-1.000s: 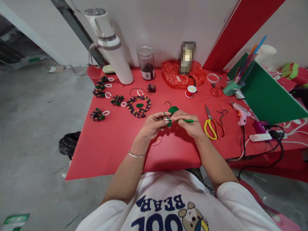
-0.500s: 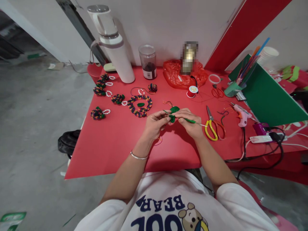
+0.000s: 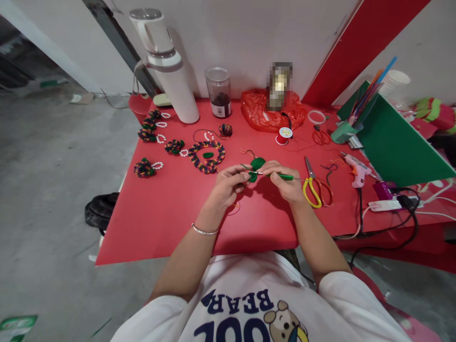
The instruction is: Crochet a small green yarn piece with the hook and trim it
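My left hand (image 3: 230,184) pinches a small piece of green yarn work (image 3: 252,177) between thumb and fingers. In my right hand (image 3: 286,182) is a crochet hook (image 3: 286,176) with a green handle, its metal tip pointing left at the yarn work. Just beyond my hands lies a green yarn ball (image 3: 258,163). Left of them a ring of multicoloured crochet (image 3: 193,160) surrounds a small green piece (image 3: 208,155). Yellow-and-red-handled scissors (image 3: 312,193) lie to the right of my right hand.
Several crocheted pieces with white beads (image 3: 144,168) sit at the left. Behind stand a white flask (image 3: 180,90), a jar (image 3: 218,95) and a red plastic bag (image 3: 254,110). On the right are a pink glue gun (image 3: 359,172), a power strip (image 3: 386,205) and a pen cup (image 3: 344,133).
The hook has turned closer to level, and my right hand has shifted slightly right. The fingers of my left hand have changed their hold a little at the green yarn work.
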Demonstrator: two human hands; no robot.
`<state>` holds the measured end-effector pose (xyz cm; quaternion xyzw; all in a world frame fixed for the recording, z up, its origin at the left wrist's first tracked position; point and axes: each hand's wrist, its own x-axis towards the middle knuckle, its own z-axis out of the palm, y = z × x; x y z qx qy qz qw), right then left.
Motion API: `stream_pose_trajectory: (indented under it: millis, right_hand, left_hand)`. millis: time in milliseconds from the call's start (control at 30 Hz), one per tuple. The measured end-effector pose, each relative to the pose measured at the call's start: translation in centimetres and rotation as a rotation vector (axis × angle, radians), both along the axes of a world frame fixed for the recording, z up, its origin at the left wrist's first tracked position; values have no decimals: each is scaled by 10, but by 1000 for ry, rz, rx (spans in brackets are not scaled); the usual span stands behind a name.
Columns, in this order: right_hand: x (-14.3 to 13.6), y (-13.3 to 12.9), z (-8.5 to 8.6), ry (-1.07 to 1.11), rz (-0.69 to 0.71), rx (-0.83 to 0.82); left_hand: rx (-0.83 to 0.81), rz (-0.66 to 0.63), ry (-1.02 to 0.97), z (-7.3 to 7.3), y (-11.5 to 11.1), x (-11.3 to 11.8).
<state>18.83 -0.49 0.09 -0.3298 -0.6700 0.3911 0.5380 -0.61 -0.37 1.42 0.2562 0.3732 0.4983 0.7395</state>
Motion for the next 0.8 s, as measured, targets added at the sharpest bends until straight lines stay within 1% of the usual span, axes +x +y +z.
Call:
stream_pose_trajectory:
  millis: [167, 267, 433, 667, 800]
  right_hand:
    - [1, 1, -3, 85, 60, -24]
    - [1, 1, -1, 41, 40, -33]
    - [1, -1, 3, -42, 13, 22]
    - [1, -3, 6, -108, -46, 54]
    - [0, -3, 7, -128, -75, 76]
  left_hand:
    - [-33, -15, -23, -1, 2, -3]
    - [-9, 14, 7, -1, 1, -2]
    - [45, 67, 67, -2, 0, 1]
    - [91, 82, 132, -9, 1, 2]
    - [99, 87, 123, -10, 2, 3]
